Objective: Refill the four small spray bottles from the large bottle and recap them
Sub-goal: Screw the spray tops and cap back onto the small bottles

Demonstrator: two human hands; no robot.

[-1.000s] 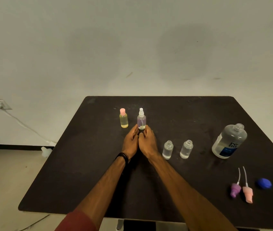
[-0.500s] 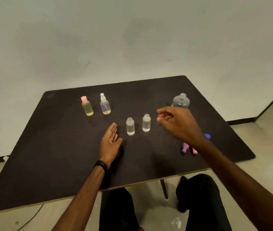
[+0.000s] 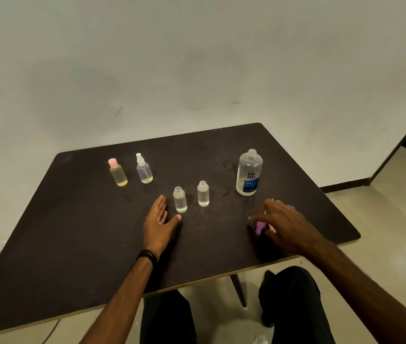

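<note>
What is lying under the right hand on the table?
Under the right hand a small purple spray cap shows on the dark table, with a bit of pink beside it. Whatever else lies there is covered by the hand. Whether the fingers touch the cap cannot be told.

A second ago both hands were together at the white-topped spray bottle [image 3: 144, 169] at the back of the table [image 3: 73, 244]. They have since parted. The left hand [image 3: 158, 223] has drawn back and now lies flat and spread just beside the nearer uncapped small bottle [image 3: 180, 199]. The right hand [image 3: 282, 223] has swung across, past the large bottle [image 3: 249, 173], and come down over the purple spray cap [image 3: 259, 227], fingers spread above it.
</note>
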